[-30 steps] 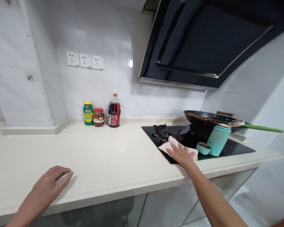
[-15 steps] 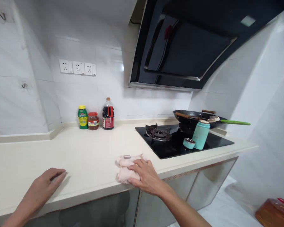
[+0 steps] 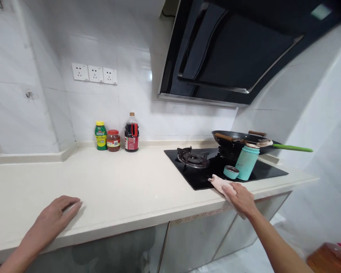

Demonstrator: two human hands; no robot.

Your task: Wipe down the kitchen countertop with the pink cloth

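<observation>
My right hand [image 3: 240, 197] grips a pale pink cloth [image 3: 220, 185] at the front edge of the counter, beside the black gas hob [image 3: 199, 184]. One end of the cloth lies on the hob's front edge, and part hangs over the counter edge. Just behind it stand a small turquoise cup-like lid [image 3: 231, 173] and a turquoise bottle [image 3: 247, 163], both on the hob. On the left, my left hand [image 3: 58, 212] rests on the cream countertop [image 3: 116, 185], holding nothing, its thumb apart from its fingers.
A wok [image 3: 224, 141] with a green-handled utensil [image 3: 292, 147] sits on the rear right burner. Against the wall stand a green bottle [image 3: 100, 136], a red-lidded jar [image 3: 113, 141] and a dark sauce bottle [image 3: 131, 134]. The range hood [image 3: 216, 57] overhangs the hob.
My right hand has slid the cloth rightward along the counter to the hob's front edge. My left hand has stayed about where it was. The view has shifted slightly.
</observation>
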